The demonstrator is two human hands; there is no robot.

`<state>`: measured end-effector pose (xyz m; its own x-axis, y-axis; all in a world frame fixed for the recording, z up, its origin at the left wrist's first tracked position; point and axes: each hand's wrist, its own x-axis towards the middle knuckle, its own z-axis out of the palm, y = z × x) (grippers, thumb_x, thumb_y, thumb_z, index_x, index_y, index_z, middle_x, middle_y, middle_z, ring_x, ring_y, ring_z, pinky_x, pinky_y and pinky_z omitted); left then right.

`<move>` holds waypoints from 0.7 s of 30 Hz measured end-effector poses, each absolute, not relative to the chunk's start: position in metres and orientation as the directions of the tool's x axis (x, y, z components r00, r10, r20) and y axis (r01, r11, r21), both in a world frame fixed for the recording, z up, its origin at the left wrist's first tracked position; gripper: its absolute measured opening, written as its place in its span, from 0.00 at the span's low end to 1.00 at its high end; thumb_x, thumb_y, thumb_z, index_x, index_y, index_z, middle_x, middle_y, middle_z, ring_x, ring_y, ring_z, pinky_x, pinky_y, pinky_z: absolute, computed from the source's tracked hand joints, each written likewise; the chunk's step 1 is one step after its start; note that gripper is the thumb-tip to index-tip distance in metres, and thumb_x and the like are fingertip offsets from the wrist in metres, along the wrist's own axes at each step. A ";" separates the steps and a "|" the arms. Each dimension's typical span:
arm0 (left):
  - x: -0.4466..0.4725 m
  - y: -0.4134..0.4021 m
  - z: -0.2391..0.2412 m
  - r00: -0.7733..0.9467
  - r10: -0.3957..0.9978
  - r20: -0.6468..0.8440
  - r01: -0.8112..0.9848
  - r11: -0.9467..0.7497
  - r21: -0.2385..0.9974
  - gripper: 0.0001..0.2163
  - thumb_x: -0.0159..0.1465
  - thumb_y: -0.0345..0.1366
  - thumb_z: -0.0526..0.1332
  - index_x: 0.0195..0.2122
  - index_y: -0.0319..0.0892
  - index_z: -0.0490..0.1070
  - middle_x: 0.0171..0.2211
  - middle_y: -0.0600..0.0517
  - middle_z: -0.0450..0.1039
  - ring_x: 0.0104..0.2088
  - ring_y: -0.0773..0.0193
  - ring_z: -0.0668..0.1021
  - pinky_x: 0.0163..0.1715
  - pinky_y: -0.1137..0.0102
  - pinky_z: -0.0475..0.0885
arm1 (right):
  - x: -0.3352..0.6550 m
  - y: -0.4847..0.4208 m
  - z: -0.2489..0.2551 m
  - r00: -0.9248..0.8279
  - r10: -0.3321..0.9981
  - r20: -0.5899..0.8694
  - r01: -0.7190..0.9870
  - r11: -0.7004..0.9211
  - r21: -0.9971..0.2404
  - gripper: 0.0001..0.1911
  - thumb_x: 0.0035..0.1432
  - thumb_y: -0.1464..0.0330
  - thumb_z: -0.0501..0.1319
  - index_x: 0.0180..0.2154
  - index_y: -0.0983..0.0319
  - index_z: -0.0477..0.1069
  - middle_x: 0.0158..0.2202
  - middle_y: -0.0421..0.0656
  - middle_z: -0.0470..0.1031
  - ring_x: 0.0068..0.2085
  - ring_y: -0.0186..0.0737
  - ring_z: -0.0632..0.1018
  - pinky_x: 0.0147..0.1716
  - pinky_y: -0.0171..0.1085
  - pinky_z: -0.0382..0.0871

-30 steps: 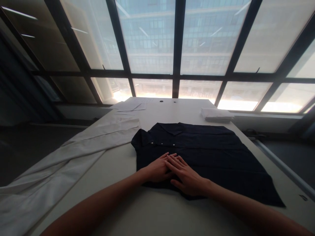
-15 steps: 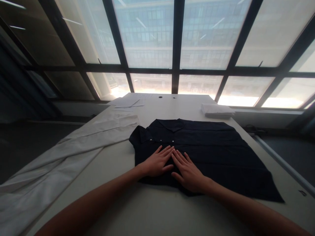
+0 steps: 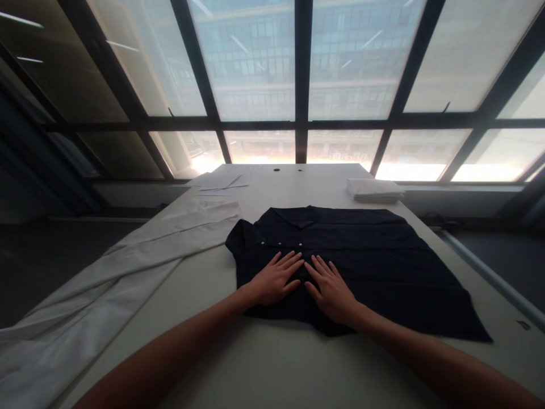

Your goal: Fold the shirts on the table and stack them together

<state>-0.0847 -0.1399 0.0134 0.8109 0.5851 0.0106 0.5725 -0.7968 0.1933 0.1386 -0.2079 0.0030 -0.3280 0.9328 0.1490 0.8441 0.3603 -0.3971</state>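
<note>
A dark navy shirt (image 3: 383,255) lies spread on the white table (image 3: 272,363), its collar toward the left and a few pale buttons showing near the collar. My left hand (image 3: 276,278) rests flat on the shirt's near left part, fingers stretched out. Just to its right, my right hand (image 3: 330,287) also lies palm down on the cloth with its fingers apart. A small gap separates the fingertips of the two hands. Neither hand grips anything. Parts of the shirt under both hands are hidden.
White cloth (image 3: 140,255) stretches along the table's left side. Loose papers (image 3: 221,180) lie at the far left, and a folded white stack (image 3: 374,190) sits at the far right. A small dark object (image 3: 523,325) is near the right edge. Large windows (image 3: 344,62) stand behind the table.
My right hand has slid slightly right over the shirt, so the fingertips that met my left hand's are now apart. My left hand stays nearly in place.
</note>
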 end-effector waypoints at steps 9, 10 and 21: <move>-0.085 -0.139 0.008 0.803 0.594 0.050 0.582 -0.799 0.152 0.28 0.74 0.43 0.47 0.73 0.47 0.40 0.73 0.51 0.42 0.72 0.59 0.45 0.70 0.54 0.43 | 0.136 -0.209 0.013 -0.533 0.818 0.216 0.705 0.570 -0.423 0.32 0.71 0.62 0.50 0.72 0.58 0.46 0.73 0.44 0.44 0.72 0.43 0.46 0.70 0.53 0.42; -0.085 -0.139 0.007 0.802 0.595 0.045 0.585 -0.799 0.138 0.28 0.74 0.40 0.46 0.73 0.46 0.41 0.73 0.51 0.41 0.72 0.60 0.45 0.70 0.55 0.43 | 0.136 -0.209 0.012 -0.535 0.822 0.194 0.715 0.563 -0.414 0.32 0.71 0.62 0.50 0.72 0.58 0.46 0.73 0.44 0.44 0.73 0.43 0.46 0.70 0.53 0.42; -0.080 -0.143 0.014 0.771 0.636 0.006 0.633 -0.768 0.098 0.32 0.68 0.32 0.48 0.73 0.43 0.42 0.73 0.50 0.41 0.72 0.60 0.45 0.70 0.56 0.42 | 0.139 -0.206 0.004 -0.280 0.942 0.186 0.883 0.329 -0.335 0.27 0.69 0.64 0.50 0.65 0.66 0.63 0.69 0.52 0.58 0.70 0.49 0.56 0.68 0.54 0.48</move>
